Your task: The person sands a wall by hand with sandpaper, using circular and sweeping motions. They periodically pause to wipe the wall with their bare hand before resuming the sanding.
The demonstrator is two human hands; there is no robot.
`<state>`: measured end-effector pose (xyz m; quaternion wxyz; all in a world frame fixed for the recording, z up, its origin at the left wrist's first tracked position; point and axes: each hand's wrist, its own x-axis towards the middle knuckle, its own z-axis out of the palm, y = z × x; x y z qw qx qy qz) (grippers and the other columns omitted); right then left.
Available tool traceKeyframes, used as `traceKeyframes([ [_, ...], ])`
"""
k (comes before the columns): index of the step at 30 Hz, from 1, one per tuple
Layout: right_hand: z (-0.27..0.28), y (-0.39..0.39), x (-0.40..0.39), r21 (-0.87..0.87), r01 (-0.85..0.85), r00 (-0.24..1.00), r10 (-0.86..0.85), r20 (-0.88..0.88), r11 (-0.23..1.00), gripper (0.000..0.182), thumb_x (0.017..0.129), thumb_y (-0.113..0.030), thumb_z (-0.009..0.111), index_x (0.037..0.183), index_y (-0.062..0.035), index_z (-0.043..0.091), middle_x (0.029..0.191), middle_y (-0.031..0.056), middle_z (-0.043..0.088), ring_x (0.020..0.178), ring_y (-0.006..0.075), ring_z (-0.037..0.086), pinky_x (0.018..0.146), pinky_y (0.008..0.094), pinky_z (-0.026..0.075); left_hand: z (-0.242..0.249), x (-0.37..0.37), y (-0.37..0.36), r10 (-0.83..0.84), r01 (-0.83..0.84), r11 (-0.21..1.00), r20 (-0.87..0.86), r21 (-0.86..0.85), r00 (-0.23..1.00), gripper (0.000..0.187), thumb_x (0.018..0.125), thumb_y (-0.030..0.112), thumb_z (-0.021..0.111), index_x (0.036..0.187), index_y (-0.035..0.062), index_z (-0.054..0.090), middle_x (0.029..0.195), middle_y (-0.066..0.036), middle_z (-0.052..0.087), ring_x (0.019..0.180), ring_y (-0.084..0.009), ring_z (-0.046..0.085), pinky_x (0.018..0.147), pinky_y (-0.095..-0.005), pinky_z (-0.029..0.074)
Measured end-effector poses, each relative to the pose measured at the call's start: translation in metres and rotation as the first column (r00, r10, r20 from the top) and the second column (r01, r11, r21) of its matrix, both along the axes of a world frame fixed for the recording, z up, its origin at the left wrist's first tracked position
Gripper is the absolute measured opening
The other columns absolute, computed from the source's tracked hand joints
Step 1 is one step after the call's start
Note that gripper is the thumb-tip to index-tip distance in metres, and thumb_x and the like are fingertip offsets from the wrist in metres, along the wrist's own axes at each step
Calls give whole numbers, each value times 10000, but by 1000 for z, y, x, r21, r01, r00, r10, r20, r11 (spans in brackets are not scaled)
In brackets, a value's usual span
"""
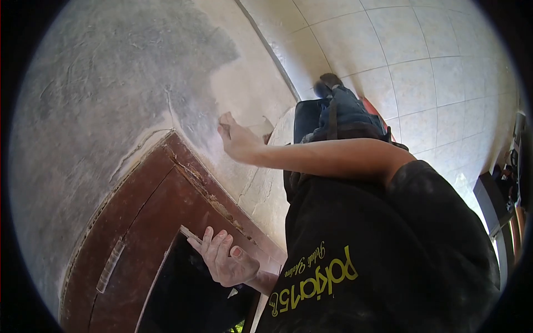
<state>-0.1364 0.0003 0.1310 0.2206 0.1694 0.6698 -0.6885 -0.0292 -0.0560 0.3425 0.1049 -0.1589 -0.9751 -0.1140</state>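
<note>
Brown, chipped wood makes up the frame (150, 219), with a long crack (145, 201) along its panel and broken, pale-edged gouges down the side nearest the person. Rough grey plaster covers the wall (111, 83) bordering the frame, smeared with a paler layer beyond the frame's corner; a jagged line (169, 102) runs through the plaster from that same corner.

Past the corner, the right hand (241, 145) is over the pale part of the wall, its arm stretched across the body. Its grip is bent, with the fingertips drawn close together; whether they pinch something small or press the plaster, I cannot tell. The left hand (227, 263), dusty, is at the frame's inner edge, beside the dark area (191, 286) that the wood borders. Its fingers curve next to a thin brown strip (189, 232), the thumb apart from them; I cannot tell whether that grip is clamped on the strip, nor whether the strip is part of the frame.

On the frame's panel lies a narrow pale fitting (111, 265). Beside the frame is the person's black shirt (400, 238) with yellow lettering (319, 280); well apart from it spreads the tiled floor (416, 77).
</note>
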Motion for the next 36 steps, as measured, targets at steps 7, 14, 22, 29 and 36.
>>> traceKeyframes([
  [7,-16,13,-29,-213,-38,961,94,259,976,424,1010,-299,290,1283,3,407,1264,310,518,1131,468,529,1000,487,384,-3,1,-2,29,-29,999,3,38,1000,206,927,212,506,879,70,647,847,-82,656,1002,-320,645,1082,-670,243],
  [14,-19,9,-32,-196,12,964,41,264,981,295,1015,-295,279,1150,-55,383,993,275,630,996,458,593,900,534,409,-2,-1,3,-21,21,1000,-18,13,1000,263,968,162,480,850,-32,614,833,-141,649,939,-368,652,1045,-634,319],
  [22,-18,19,-34,-182,-39,952,91,291,982,310,1008,-311,301,1180,-67,382,1010,290,612,999,465,583,893,516,411,-2,-1,0,-28,28,1000,-22,-3,999,254,963,149,474,850,-31,614,836,-143,650,947,-369,652,1044,-647,313],
  [29,-12,11,-21,-157,-91,978,118,173,983,334,1004,-304,298,1112,-29,455,1032,291,602,1027,440,580,886,515,431,-3,-2,2,-18,19,1000,-20,25,1000,256,958,143,467,835,-24,616,838,-140,650,944,-366,653,1045,-654,309],
  [36,16,21,-13,-65,-63,989,71,128,996,416,1001,-314,305,1259,-18,442,1176,301,568,1103,436,556,913,500,438,-1,0,-4,17,-16,999,-4,39,1000,226,923,208,504,873,47,654,830,-93,663,976,-335,658,1076,-662,264],
])
